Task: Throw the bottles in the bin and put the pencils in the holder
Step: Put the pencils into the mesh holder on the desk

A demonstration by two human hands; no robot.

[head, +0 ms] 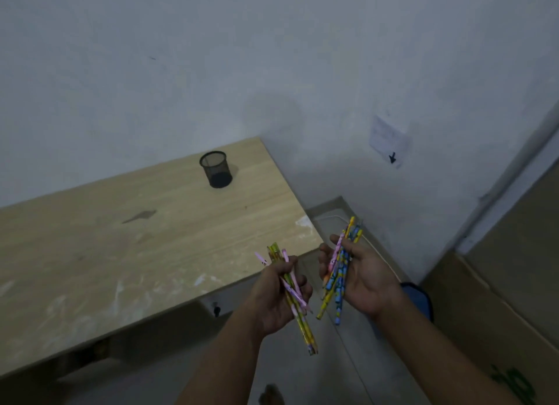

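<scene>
A black mesh pencil holder (216,169) stands upright near the far right corner of the wooden table (127,241), and it looks empty. My left hand (276,298) is closed around several yellow and pink pencils (298,308), just off the table's right front edge. My right hand (367,279), palm up, holds a second bunch of blue, yellow and pink pencils (338,271) against its fingers. Both hands hover above the floor, well short of the holder. No bottles or bin are in view.
A white wall rises behind the table, with a paper note (388,140) stuck on it. Cardboard boxes (496,283) stand at the right. A blue object (419,298) lies on the floor behind my right wrist. My foot (271,395) shows at the bottom.
</scene>
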